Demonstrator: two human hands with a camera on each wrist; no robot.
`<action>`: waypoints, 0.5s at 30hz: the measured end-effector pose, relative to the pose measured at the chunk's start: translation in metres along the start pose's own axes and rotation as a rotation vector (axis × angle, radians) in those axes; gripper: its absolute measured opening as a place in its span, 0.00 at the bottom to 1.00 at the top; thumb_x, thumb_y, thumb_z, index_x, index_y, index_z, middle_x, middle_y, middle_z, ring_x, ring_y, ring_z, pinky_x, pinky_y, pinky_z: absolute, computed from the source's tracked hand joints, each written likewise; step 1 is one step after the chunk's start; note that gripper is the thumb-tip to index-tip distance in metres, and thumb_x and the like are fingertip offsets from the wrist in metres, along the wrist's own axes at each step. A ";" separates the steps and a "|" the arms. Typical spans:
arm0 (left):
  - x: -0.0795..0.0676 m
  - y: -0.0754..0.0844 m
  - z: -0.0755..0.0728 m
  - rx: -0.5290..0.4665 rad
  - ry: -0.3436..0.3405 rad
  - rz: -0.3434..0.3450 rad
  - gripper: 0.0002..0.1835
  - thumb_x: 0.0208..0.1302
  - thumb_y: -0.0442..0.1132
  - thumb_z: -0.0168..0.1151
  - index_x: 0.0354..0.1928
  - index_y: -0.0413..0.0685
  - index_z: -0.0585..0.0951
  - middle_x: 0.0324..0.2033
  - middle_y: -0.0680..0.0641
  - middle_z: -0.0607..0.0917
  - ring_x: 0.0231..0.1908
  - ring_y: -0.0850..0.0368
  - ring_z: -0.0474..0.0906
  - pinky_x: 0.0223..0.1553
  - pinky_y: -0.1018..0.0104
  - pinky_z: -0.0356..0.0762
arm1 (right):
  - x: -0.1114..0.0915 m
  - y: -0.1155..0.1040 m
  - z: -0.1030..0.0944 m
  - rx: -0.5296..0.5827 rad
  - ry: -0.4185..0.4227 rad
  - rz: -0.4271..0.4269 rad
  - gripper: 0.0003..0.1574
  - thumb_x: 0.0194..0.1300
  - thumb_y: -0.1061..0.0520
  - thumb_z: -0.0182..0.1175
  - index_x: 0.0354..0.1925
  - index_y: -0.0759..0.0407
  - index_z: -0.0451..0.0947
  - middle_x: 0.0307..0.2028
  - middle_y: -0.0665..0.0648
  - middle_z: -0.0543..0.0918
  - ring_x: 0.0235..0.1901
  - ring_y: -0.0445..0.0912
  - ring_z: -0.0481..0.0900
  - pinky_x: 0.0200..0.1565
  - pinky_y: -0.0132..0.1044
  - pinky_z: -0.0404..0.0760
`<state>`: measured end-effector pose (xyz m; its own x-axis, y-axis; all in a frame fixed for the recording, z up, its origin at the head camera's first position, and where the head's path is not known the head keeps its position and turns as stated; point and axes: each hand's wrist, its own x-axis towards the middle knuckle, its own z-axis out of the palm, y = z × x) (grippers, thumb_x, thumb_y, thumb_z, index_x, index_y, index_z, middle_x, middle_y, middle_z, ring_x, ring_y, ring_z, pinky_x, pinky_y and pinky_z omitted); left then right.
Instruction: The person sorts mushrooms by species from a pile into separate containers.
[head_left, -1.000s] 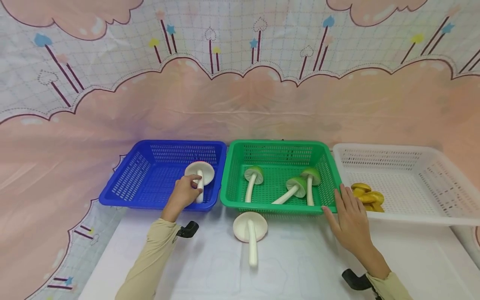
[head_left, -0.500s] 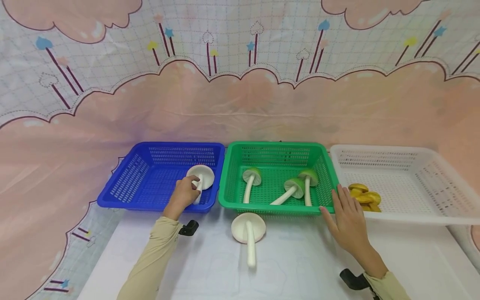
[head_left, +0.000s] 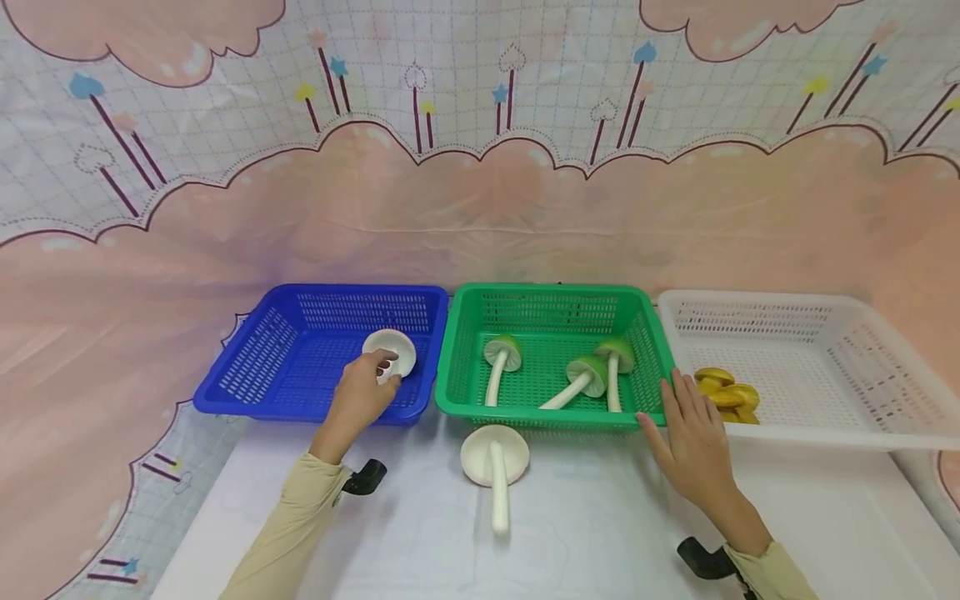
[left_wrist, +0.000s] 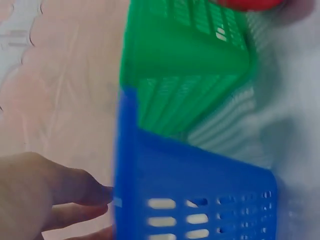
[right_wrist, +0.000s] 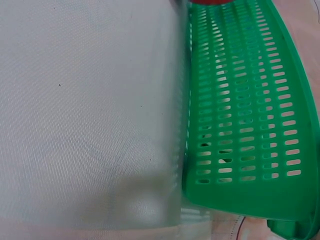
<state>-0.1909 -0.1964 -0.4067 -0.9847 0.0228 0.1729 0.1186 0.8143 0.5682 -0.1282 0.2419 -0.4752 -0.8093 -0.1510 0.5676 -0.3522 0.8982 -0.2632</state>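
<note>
My left hand (head_left: 363, 390) is over the front of the blue basket (head_left: 247, 367), thumb and fingertips spaced apart at a toy mushroom (head_left: 397, 346). The mushroom lies with its pale underside up; its stem is hidden behind the hand. In the left wrist view my left fingers (left_wrist: 80, 187) show beside the blue rim. My right hand (head_left: 693, 450) rests with straight fingers on the front right corner of the green basket (head_left: 525, 412). A second mushroom (head_left: 498, 475), stem towards me, lies on the table before the green basket; its red cap (left_wrist: 250, 3) shows in the left wrist view.
Several green-capped mushrooms (head_left: 587, 375) lie in the green basket. A white basket (head_left: 840, 358) to the right holds yellow mushrooms (head_left: 731, 396). The three baskets stand in a row on the white table (head_left: 585, 533), before a patterned cloth backdrop (head_left: 480, 208).
My left hand has drawn slightly left and towards me, its fingers wider apart. The mushroom at it has shifted left, its stem passing behind the hand. The right hand stays on the green rim.
</note>
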 end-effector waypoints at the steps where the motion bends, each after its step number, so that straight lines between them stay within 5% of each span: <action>1: -0.003 0.003 -0.001 -0.014 0.010 0.018 0.20 0.60 0.36 0.59 0.54 0.38 0.78 0.45 0.35 0.81 0.48 0.40 0.76 0.44 0.43 0.74 | 0.000 0.000 0.000 -0.001 0.000 0.001 0.42 0.71 0.41 0.48 0.64 0.75 0.62 0.67 0.72 0.59 0.67 0.64 0.55 0.62 0.63 0.54; 6: -0.021 0.017 -0.005 -0.087 0.044 0.085 0.18 0.60 0.33 0.61 0.52 0.37 0.79 0.45 0.36 0.80 0.48 0.42 0.75 0.47 0.47 0.74 | -0.002 0.000 0.002 -0.002 0.003 0.000 0.42 0.71 0.41 0.48 0.64 0.75 0.62 0.67 0.72 0.60 0.67 0.64 0.55 0.62 0.63 0.55; 15: -0.053 0.031 -0.006 -0.210 0.101 0.138 0.15 0.56 0.30 0.65 0.48 0.42 0.81 0.41 0.43 0.84 0.40 0.50 0.80 0.36 0.58 0.80 | -0.003 0.003 0.004 -0.007 0.039 -0.017 0.42 0.70 0.40 0.48 0.63 0.75 0.64 0.66 0.72 0.61 0.66 0.64 0.57 0.61 0.63 0.57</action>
<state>-0.1341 -0.1764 -0.3935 -0.9410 0.0588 0.3334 0.2850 0.6691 0.6863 -0.1293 0.2434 -0.4810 -0.7839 -0.1504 0.6024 -0.3624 0.8986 -0.2473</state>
